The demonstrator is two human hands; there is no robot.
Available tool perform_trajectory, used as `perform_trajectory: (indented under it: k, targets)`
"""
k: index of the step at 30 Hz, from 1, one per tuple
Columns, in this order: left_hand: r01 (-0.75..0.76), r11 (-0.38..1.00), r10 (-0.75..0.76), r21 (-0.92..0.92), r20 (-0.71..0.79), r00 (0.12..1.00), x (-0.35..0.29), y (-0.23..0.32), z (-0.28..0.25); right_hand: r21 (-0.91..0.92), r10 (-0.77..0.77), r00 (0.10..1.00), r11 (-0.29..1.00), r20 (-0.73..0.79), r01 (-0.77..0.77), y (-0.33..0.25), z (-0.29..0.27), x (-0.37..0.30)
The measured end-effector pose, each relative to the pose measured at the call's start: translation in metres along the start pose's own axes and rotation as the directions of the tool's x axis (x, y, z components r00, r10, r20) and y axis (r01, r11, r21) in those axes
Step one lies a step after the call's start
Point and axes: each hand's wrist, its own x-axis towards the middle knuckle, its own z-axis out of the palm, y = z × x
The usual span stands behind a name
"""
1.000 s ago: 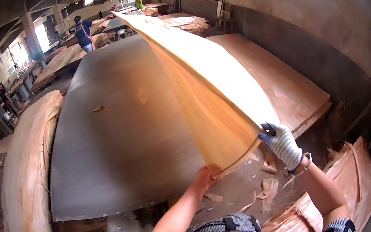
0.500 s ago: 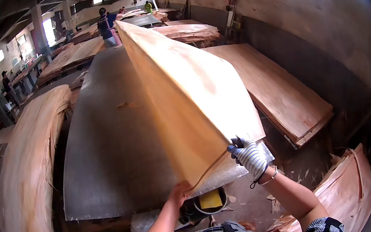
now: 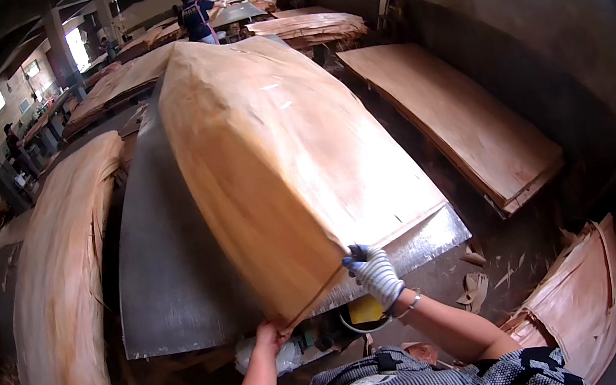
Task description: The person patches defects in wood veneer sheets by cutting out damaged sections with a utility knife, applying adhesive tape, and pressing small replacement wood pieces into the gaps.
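A large thin sheet of wood veneer (image 3: 305, 127) spreads over a grey metal-topped table (image 3: 177, 290). Its left part bulges up in a fold, and its right part lies on the metal. My bare left hand (image 3: 270, 337) grips the near left corner of the veneer at the table's front edge. My right hand (image 3: 375, 271), in a striped white-and-blue glove, pinches the near edge of the sheet where the fold peaks. The undersides of the fingers on both hands are partly hidden.
Veneer stacks stand left (image 3: 75, 275) and right (image 3: 461, 124) of the table. Torn veneer pieces (image 3: 581, 293) lie at the lower right. Below the front edge are a bucket with something yellow (image 3: 366, 310) and a clear plastic bag (image 3: 283, 357). A person (image 3: 195, 18) stands beyond the table.
Both hands have moved left, carrying the near edge of the veneer along. The raised sheet has come down and spread wider, its right part now lying on the metal.
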Motion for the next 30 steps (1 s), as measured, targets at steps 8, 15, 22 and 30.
perform_trajectory:
  k: [8,15,22,30]
  targets:
    - [-0.046,0.991,0.073,0.122,-0.225,0.972,-0.025,0.017,-0.065,-0.190,-0.064,0.998,0.980,-0.026,0.058,0.065,0.051,0.007]
    - [-0.134,0.972,0.205,0.195,-0.411,0.888,-0.047,0.044,-0.126,-0.092,0.004,0.999,0.996,0.035,-0.001,0.102,0.108,-0.014]
    - [-0.168,0.254,0.925,0.952,-0.188,0.330,-0.044,0.073,-0.060,-0.223,0.054,0.988,0.975,0.144,-0.021,0.125,0.151,-0.031]
    - [-0.233,0.784,0.455,0.575,-0.277,0.846,-0.013,0.051,0.001,0.052,0.114,0.715,0.977,0.690,-0.205,0.147,0.191,-0.043]
